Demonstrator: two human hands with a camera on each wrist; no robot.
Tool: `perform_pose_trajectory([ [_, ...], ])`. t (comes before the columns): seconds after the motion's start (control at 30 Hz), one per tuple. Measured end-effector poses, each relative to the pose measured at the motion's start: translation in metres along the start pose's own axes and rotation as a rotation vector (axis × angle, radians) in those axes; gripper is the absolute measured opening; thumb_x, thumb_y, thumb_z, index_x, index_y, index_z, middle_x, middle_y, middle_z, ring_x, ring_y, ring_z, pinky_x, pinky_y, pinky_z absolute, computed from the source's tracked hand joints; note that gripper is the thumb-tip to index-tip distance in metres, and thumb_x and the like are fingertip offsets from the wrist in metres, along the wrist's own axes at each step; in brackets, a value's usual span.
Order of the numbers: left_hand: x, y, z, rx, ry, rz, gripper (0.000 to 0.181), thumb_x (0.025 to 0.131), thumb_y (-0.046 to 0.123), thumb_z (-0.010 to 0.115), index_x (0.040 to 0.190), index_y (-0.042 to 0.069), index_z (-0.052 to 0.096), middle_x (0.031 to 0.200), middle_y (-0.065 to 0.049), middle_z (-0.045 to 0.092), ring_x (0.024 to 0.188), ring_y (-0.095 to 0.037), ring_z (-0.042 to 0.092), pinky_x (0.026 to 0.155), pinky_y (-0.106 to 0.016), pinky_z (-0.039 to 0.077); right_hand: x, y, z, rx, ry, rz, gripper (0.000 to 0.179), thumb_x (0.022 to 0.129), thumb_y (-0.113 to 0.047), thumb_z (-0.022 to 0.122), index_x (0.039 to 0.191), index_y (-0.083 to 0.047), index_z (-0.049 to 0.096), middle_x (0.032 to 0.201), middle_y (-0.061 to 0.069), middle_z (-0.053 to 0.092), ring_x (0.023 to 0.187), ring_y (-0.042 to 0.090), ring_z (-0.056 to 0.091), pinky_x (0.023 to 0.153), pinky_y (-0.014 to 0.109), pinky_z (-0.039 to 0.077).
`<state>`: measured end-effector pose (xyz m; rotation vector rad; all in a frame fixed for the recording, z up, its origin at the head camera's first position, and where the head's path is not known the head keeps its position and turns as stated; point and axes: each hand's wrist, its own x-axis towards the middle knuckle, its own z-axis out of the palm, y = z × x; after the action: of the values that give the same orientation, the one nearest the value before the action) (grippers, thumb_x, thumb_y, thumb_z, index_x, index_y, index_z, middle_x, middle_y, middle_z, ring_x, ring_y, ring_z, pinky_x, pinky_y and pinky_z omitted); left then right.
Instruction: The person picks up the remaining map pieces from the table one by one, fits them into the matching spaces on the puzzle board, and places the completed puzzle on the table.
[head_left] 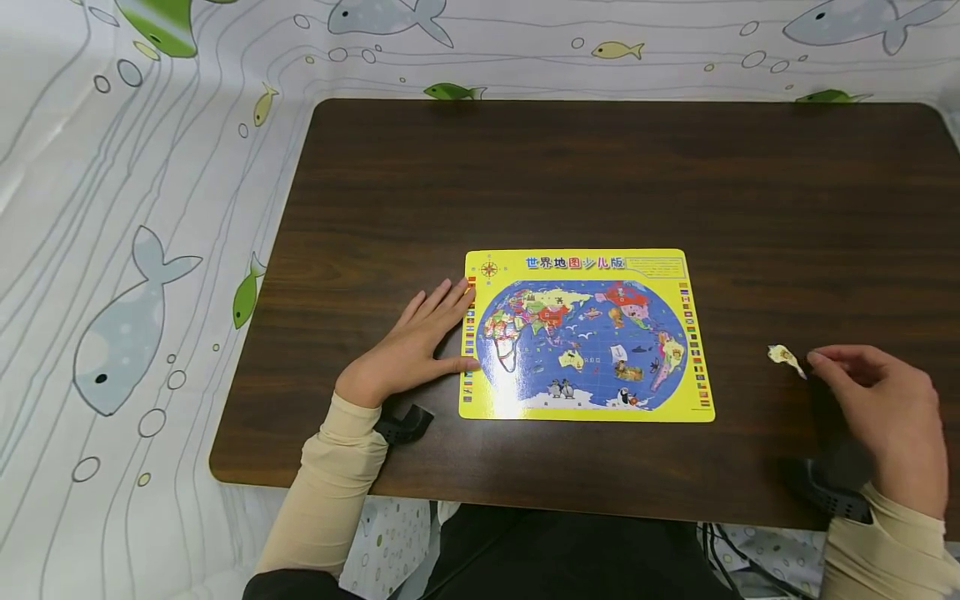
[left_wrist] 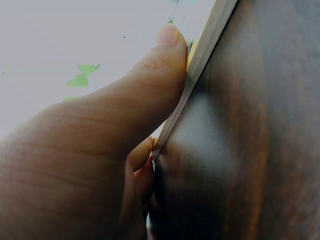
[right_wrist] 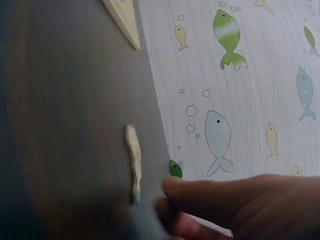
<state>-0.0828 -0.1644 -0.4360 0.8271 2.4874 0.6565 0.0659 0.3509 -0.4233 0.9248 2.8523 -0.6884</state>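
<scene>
A yellow-bordered world map puzzle board [head_left: 686, 408] lies flat on the dark wooden table. My left hand [head_left: 412, 346] rests at its left side with fingers spread and straight; the thumb lies over the border. In the left wrist view that thumb [left_wrist: 150, 75] presses at the board's edge [left_wrist: 200, 57]. To the right of the board, a small pale, irregular puzzle piece [head_left: 786, 360] lies on the table. Just beside it is my right hand [head_left: 892, 408], thumb and forefinger close together. The right wrist view shows a gap between these fingertips and the piece [right_wrist: 133, 160].
The brown table [head_left: 525, 183] extends well beyond the board at the back and sides. White cloth [head_left: 45, 208] with printed fish surrounds it. Black wrist straps [head_left: 405, 425] sit at both wrists. Dark cables [head_left: 723, 558] hang below the front edge at the right.
</scene>
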Motion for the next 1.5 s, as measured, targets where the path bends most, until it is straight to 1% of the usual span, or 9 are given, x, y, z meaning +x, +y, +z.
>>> perform_pose_trajectory([
  [0.17, -0.001, 0.000, 0.000, -0.004, 0.000, 0.005, 0.103, 0.094, 0.055, 0.070, 0.169, 0.022, 0.008, 0.178, 0.005, 0.002, 0.166, -0.023, -0.004, 0.133, -0.052, -0.004, -0.004, -0.001, -0.003, 0.017, 0.005, -0.041, 0.043, 0.106, -0.036, 0.061, 0.131, -0.002, 0.067, 0.075, -0.041, 0.050, 0.064, -0.022, 0.039, 0.056, 0.018, 0.037],
  [0.47, -0.001, -0.002, 0.002, -0.004, 0.001, 0.001, 0.102, 0.095, 0.057, 0.068, 0.169, 0.023, 0.007, 0.177, 0.005, 0.002, 0.166, -0.023, -0.005, 0.133, -0.053, -0.004, 0.002, -0.004, -0.005, 0.056, 0.026, -0.130, 0.043, 0.107, -0.036, 0.058, 0.131, -0.001, 0.067, 0.078, -0.053, 0.038, 0.068, -0.022, 0.041, 0.057, 0.019, 0.035],
  [0.6, 0.000, -0.002, 0.002, -0.008, -0.004, 0.007, 0.103, 0.094, 0.056, 0.069, 0.169, 0.022, 0.007, 0.178, 0.004, 0.001, 0.166, -0.024, -0.005, 0.133, -0.053, -0.005, 0.012, -0.002, -0.002, 0.045, 0.047, -0.206, 0.037, 0.104, -0.030, 0.066, 0.130, -0.004, 0.069, 0.092, -0.038, 0.048, 0.074, -0.025, 0.036, 0.058, 0.014, 0.037],
  [0.73, 0.000, 0.000, 0.002, -0.008, -0.006, 0.016, 0.103, 0.094, 0.055, 0.070, 0.169, 0.022, 0.008, 0.178, 0.004, 0.002, 0.166, -0.024, -0.004, 0.133, -0.053, -0.005, 0.019, -0.001, 0.002, 0.026, 0.014, -0.295, 0.033, 0.101, -0.023, 0.071, 0.128, -0.004, 0.070, 0.110, 0.008, 0.071, 0.076, -0.025, 0.034, 0.056, 0.014, 0.036],
  [0.87, 0.000, 0.000, 0.001, -0.007, -0.008, 0.014, 0.103, 0.094, 0.055, 0.070, 0.169, 0.022, 0.008, 0.178, 0.004, 0.001, 0.166, -0.024, -0.004, 0.133, -0.053, -0.005, 0.019, -0.003, 0.004, 0.001, 0.024, -0.272, 0.031, 0.101, -0.022, 0.072, 0.125, -0.004, 0.071, 0.092, -0.013, 0.068, 0.072, -0.024, 0.035, 0.055, 0.015, 0.037],
  [0.97, 0.001, -0.001, 0.001, -0.008, -0.008, 0.011, 0.103, 0.094, 0.055, 0.070, 0.169, 0.022, 0.007, 0.178, 0.004, 0.001, 0.166, -0.024, -0.005, 0.133, -0.053, -0.005, 0.014, -0.009, 0.004, -0.023, 0.028, -0.197, 0.034, 0.102, -0.027, 0.070, 0.125, -0.002, 0.071, 0.087, -0.011, 0.072, 0.075, -0.007, 0.051, 0.058, 0.021, 0.039],
  [1.1, 0.001, -0.002, 0.002, -0.005, -0.005, 0.009, 0.103, 0.094, 0.054, 0.070, 0.169, 0.022, 0.007, 0.178, 0.004, 0.001, 0.166, -0.024, -0.005, 0.133, -0.053, -0.006, 0.004, -0.022, 0.005, -0.041, 0.040, -0.116, 0.039, 0.104, -0.029, 0.066, 0.127, 0.003, 0.069, 0.117, 0.031, 0.071, 0.088, 0.030, 0.059, 0.065, 0.027, 0.036],
  [1.33, 0.000, -0.001, 0.001, -0.008, -0.008, 0.010, 0.102, 0.095, 0.055, 0.069, 0.169, 0.022, 0.008, 0.178, 0.005, 0.001, 0.166, -0.023, -0.005, 0.133, -0.052, -0.005, -0.006, -0.038, 0.015, 0.026, 0.083, -0.030, 0.039, 0.102, -0.026, 0.069, 0.128, 0.003, 0.070, 0.120, 0.030, 0.072, 0.073, -0.011, 0.041, 0.060, 0.019, 0.036],
  [1.5, 0.000, -0.001, 0.001, -0.007, -0.008, 0.007, 0.102, 0.095, 0.054, 0.070, 0.169, 0.022, 0.008, 0.178, 0.004, 0.001, 0.166, -0.024, -0.005, 0.133, -0.053, -0.006, -0.006, -0.041, 0.016, 0.048, 0.067, -0.045, 0.038, 0.103, -0.026, 0.067, 0.128, 0.002, 0.070, 0.122, 0.030, 0.071, 0.070, -0.015, 0.037, 0.058, 0.017, 0.037],
])
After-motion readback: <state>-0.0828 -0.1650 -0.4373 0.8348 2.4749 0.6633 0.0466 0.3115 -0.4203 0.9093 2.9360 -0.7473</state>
